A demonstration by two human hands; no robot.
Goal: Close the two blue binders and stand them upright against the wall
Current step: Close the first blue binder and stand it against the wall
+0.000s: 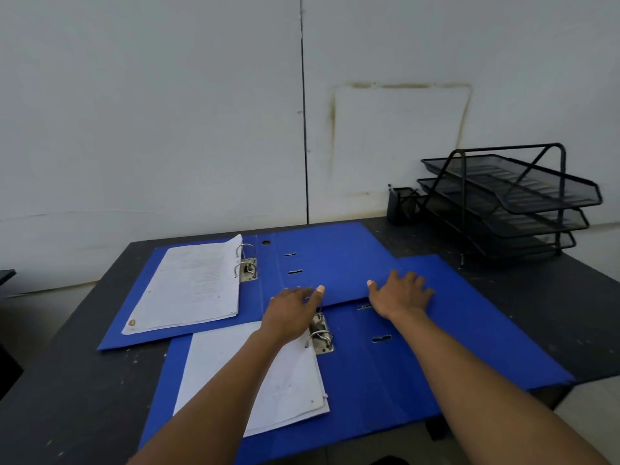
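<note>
Near binder [385, 370] lies open under both flat, empty hands, left [292, 310] and right [401, 293]; hook the far binder [328, 263] cover's edge and fold it squarely over its pages.

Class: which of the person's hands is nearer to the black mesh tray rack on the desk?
Right. The right hand lies on the far binder's cover, below-left of the tray rack; the left hand sits further left, by the near binder's rings.

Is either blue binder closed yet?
No: the far binder and the near binder both lie open flat on the table, papers and rings exposed.
</note>
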